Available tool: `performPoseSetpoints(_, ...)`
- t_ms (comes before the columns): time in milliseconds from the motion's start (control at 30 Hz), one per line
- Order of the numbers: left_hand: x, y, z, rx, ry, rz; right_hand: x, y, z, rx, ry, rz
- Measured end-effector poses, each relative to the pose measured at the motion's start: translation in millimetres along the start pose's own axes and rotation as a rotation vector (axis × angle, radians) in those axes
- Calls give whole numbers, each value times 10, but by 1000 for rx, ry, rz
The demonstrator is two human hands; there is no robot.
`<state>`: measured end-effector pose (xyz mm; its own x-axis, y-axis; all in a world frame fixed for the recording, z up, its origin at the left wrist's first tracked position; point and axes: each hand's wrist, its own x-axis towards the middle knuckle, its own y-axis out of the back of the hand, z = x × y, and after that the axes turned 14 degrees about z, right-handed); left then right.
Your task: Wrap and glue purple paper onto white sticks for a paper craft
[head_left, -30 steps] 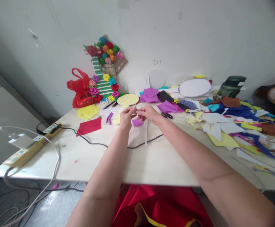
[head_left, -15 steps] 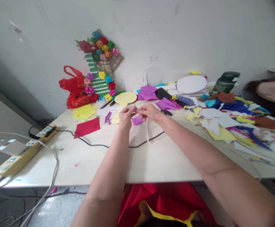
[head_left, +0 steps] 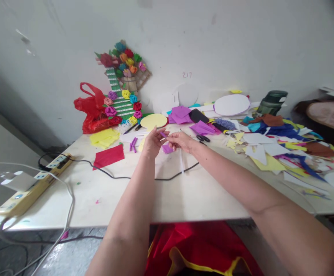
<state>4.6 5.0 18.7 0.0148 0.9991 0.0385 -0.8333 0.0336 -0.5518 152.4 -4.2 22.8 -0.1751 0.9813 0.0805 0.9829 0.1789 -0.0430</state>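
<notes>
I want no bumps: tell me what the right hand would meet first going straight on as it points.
Most likely the left hand: the right hand points toward it, holding a thin purple roll between them. Depth makes any gap hard to judge.

Cool, flat light spreads fairly evenly over the wall (head_left: 227,42), dimming toward its left side; its source is out of sight. Faint, soft shadows lie on my white table (head_left: 213,199), and the floor (head_left: 66,253) has a pale sheen. My right hand (head_left: 181,141) looks slightly soft, wide-angle distortion stretches my right forearm (head_left: 236,180), and the upper right corner darkens.
</notes>
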Motion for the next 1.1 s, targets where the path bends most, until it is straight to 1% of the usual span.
performPoseSetpoints(100, -5, 32, 23, 59, 4, -66, -23, -28, 15, 42, -17, 50)
performPoseSetpoints(167, -24, 78, 12, 93, -55, -89, -43, -47, 47, 50, -14, 58)
performPoseSetpoints(233, -44, 139, -21, 94, -112, -69, -64, -69, 87, 48, -9, 56)
performPoseSetpoints(300, -56, 198, -67, 80, -150, -23, -83, -92, 125, 42, -1, 47)
performPoseSetpoints(467, -69, 259, -164, 55, -178, 59, -90, -122, 190, 49, 13, 29)
performPoseSetpoints(533, -80, 253, -176, 52, -168, 67, -82, -129, 206, 46, 25, 52)
performPoseSetpoints(667, -101, 246, -179, 71, -166, 34, -92, -165, 204, 4, 59, 118)
performPoseSetpoints(833, -95, 267, -178, 85, -194, 82, -153, -203, 163, 26, 57, 147)
performPoseSetpoints(933, -88, 279, -175, 99, -205, 83, -172, -197, 160, 39, 42, 155)
performPoseSetpoints(1100, -84, 283, -176, 131, -217, 111, -144, -204, 197, -87, 38, 183)
